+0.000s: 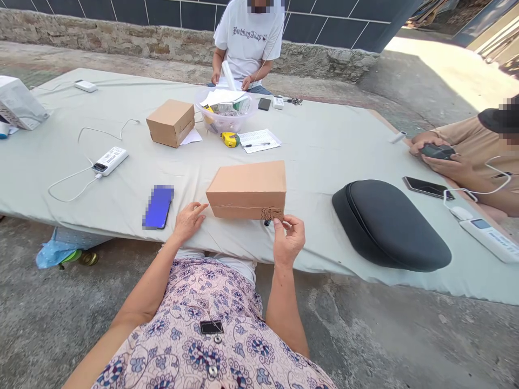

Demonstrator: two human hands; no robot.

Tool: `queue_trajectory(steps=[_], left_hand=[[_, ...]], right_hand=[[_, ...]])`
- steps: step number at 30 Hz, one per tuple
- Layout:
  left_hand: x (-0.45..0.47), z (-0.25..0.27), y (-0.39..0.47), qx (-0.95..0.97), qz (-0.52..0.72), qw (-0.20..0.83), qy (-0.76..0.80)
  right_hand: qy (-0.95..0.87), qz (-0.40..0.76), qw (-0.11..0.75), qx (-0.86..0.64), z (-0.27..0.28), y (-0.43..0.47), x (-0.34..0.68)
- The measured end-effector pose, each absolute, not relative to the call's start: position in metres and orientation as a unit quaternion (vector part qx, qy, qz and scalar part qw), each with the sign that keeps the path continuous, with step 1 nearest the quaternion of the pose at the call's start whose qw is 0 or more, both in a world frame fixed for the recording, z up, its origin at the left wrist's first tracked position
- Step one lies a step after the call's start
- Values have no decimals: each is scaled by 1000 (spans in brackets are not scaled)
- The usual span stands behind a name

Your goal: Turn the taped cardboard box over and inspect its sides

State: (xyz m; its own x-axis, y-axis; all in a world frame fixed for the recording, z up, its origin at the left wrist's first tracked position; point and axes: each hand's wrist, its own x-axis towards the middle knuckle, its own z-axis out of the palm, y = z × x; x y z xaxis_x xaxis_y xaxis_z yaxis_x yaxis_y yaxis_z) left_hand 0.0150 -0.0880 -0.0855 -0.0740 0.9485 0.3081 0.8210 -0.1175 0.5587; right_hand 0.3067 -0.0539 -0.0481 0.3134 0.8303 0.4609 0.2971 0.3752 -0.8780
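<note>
A closed brown cardboard box (pixel 248 186) sits on the cloth-covered table right before me. My left hand (pixel 190 220) rests beside its left end, fingers stretched, the index fingertip at the box's lower left corner. At the front right corner, my right hand (pixel 288 235) has thumb and fingers pinched together. Dark squiggly lines (pixel 271 213) show there; I cannot tell whether they are marks on the box or a thin wire-like thing. A thin pale line crosses the box's front. Beneath that corner, a small dark object (pixel 267 222) is partly hidden. Left of my left hand lies a phone (pixel 158 208).
To the right is a black cushion-like case (pixel 395 224). Beyond my box are a second box (pixel 171 123), a yellow tape measure (pixel 230 139), paper with a pen (pixel 259 141) and a filled plastic basket (pixel 225 121). A power strip (pixel 110 161) trails cable at left. Two people sit around the table.
</note>
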Motion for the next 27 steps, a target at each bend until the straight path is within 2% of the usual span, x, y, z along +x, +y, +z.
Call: queue_trajectory(steps=[6,11,15,20,27], left_hand=[[13,-86,-90,596,407,169,671],[19,-73,-92,473,543,236,653],[34,-41,-100,438,624,241,601],[52,-1,-117,524,634,247,512],[62,12,-130,577,594,269,492]], right_hand=[[-590,188,647,-446,-17,-65,303],[-649,118,613,-435,4,-76,289],[-698,99,580,-407,13,-86,270],[-739,112,557,-362,12,-95,251],[-758,142,558,-308,9,-94,256]])
